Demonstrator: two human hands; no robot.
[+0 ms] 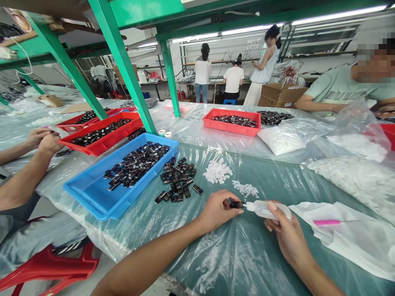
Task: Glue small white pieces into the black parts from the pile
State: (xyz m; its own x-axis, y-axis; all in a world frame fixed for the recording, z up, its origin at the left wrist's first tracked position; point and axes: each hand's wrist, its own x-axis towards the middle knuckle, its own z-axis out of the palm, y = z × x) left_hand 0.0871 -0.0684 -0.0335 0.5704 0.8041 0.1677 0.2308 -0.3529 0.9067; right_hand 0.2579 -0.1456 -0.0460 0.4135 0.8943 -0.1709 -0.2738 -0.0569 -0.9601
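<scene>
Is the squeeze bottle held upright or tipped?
Tipped: the right hand holds the squeeze bottle sideways, its nozzle toward the black piece in the left hand.

- The camera is on my head; it looks forward and down to the surface (247, 255).
- My fingers (233, 213) are near to it, right of the middle and rather low in the view.
- Beyond them, it faces across the surface, under the green frame (121, 61), until the people (203, 73) far at the back.
</scene>
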